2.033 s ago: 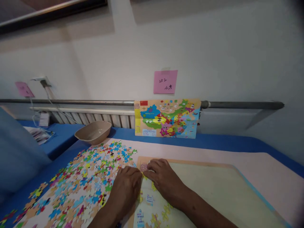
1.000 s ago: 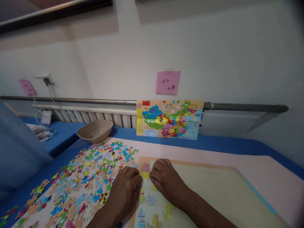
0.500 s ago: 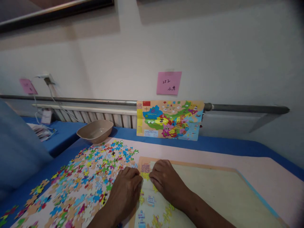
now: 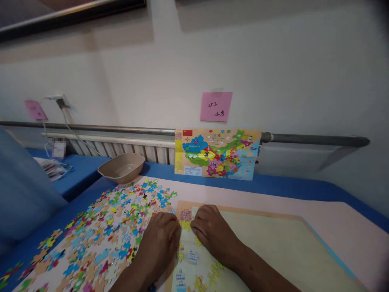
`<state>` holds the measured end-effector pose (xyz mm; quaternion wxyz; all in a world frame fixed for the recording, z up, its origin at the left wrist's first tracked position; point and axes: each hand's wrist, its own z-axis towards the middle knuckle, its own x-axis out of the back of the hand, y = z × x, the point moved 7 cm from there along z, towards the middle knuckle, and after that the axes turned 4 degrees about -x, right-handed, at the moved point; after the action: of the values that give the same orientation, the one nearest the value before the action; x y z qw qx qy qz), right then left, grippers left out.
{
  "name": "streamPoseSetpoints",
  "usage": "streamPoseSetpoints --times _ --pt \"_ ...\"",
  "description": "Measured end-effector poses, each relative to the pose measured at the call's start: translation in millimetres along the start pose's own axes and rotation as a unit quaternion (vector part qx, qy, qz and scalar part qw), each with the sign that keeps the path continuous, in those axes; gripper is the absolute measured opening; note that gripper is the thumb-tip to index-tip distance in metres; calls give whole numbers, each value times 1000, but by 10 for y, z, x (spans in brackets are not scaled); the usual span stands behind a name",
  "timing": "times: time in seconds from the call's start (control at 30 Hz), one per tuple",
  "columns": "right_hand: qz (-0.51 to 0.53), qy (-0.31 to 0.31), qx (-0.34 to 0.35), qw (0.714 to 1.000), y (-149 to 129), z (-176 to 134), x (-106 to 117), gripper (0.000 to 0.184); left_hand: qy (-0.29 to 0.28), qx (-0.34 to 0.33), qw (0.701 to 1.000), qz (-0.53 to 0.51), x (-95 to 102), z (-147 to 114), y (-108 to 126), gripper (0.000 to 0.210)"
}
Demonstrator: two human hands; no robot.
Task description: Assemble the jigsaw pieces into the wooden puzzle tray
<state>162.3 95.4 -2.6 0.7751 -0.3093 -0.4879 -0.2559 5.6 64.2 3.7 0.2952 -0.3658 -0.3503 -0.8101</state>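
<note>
My left hand [image 4: 159, 241], its fingers curled together, rests at the left border of a shallow jigsaw board [image 4: 258, 235]. Just across from it, my right hand [image 4: 214, 233] is closed too, with its fingertips down on the board. Whatever either hand pinches is hidden by the fingers. Between them, a joined strip of jigsaw pieces [image 4: 185, 216] with pink print and yellow fills the board's upper left corner. Nearer to me, loose yellow pieces [image 4: 199, 282] and white-and-blue printed pieces [image 4: 193, 256] lie on the board.
A wide spread of colourful loose jigsaw pieces [image 4: 100, 235] covers the left of the table. Behind it stands a beige bowl [image 4: 123, 169]. A printed map picture [image 4: 217, 154] leans against the wall pipe [image 4: 316, 139], below a pink note [image 4: 216, 106]. Blue cloth [image 4: 24, 194] hangs at the left.
My left hand has shifted very slightly, its fingers turning a little at the board's border. My right hand stays almost where it was.
</note>
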Motion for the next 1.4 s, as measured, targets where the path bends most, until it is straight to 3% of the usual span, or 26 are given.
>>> streamPoseSetpoints --times 0.2,0.37,0.47,0.53,0.6,0.7,0.8,0.93,1.0,1.13,1.3,1.4 --pt "-5 1 2 1000 -32 -4 48 20 185 94 970 -131 736 17 -160 23" --pt "7 21 3 1000 -18 9 60 21 304 170 890 -292 1233 -47 -300 22" --pt "26 39 17 999 -37 0 110 23 385 139 813 -414 1478 -67 -279 17" --pt "39 55 28 997 -68 -2 198 24 417 105 781 -452 1646 -51 -248 19" --pt "64 82 49 993 -149 7 354 23 439 91 761 -469 1788 -29 -268 21" --pt "133 84 123 980 -515 0 592 21 459 88 761 -450 1953 -1 -341 22" --pt "191 8 183 964 -1169 -60 528 23 482 84 742 -459 2015 13 -410 20" --pt "176 44 313 932 -2098 -224 113 23 488 100 720 -484 1956 45 -444 23" --pt "128 70 305 941 -2300 -233 -131 19 489 115 715 -486 1926 50 -462 25" --pt "67 13 294 954 -2382 -226 -425 30 493 168 700 -489 1877 27 -593 29" --pt "99 26 311 945 -2375 -242 -354 15 458 269 600 -598 1710 16 -825 28" --pt "140 -18 287 948 -2226 -261 -312 17 422 294 581 -630 1744 52 -828 39"
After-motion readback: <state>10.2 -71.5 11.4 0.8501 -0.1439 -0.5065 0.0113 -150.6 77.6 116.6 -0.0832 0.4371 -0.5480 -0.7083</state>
